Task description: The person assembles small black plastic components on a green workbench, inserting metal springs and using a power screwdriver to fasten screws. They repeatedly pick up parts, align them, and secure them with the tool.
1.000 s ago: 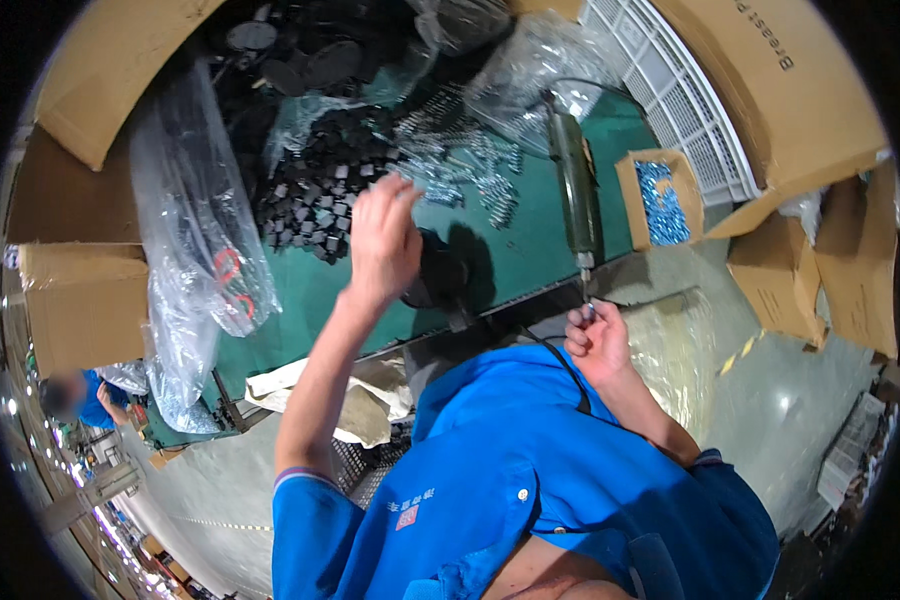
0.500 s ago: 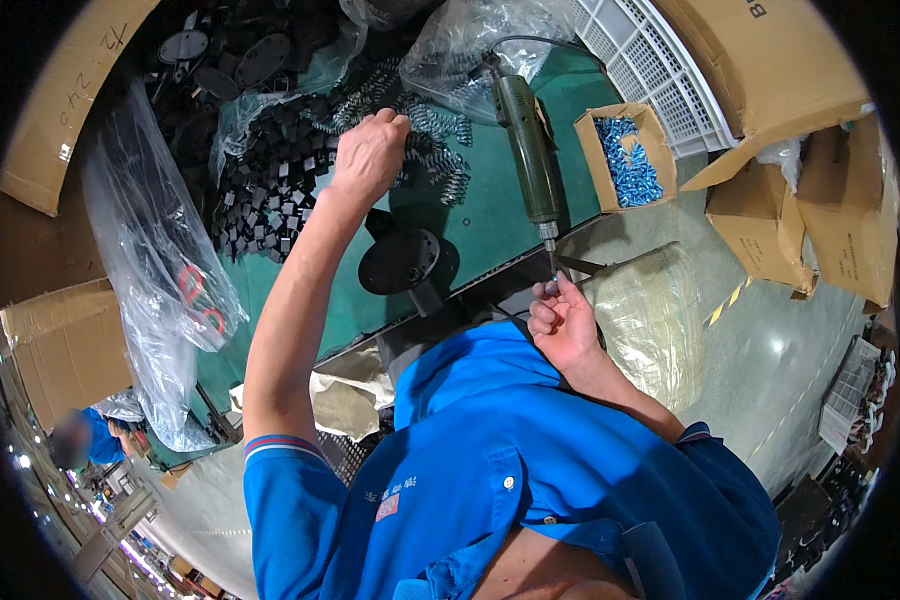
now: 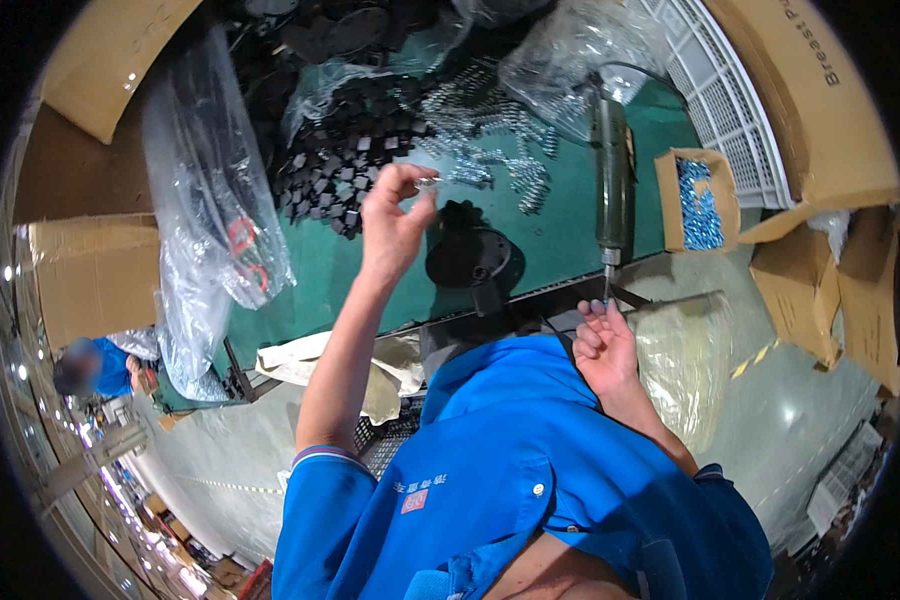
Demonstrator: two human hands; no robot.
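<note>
My left hand (image 3: 398, 222) is closed in a pinch on a small metal coil spring (image 3: 427, 184) above the bench. Just right of it and nearer me lies a round black plate part (image 3: 467, 258) with a stub, close to the bench's front edge. A dark green power screwdriver (image 3: 611, 180) points down toward me. At its bit tip, my right hand (image 3: 607, 352) is closed, thumb and fingertips together; whatever they pinch is too small to make out. Loose coil springs (image 3: 528, 170) lie beyond my left hand, beside a heap of small black square pieces (image 3: 330, 170).
A small cardboard box (image 3: 727, 203) of blue screws stands right of the screwdriver, near a white plastic crate (image 3: 735, 110). Clear plastic bagging (image 3: 210, 190) covers the green bench's left side. Open cartons (image 3: 790, 290) stand at right; a person (image 3: 110, 367) is far left.
My left hand has drawn back from the spring pile toward me and now shows a spring in its pinch. The right hand stays at the screwdriver tip. The whole view has shifted.
</note>
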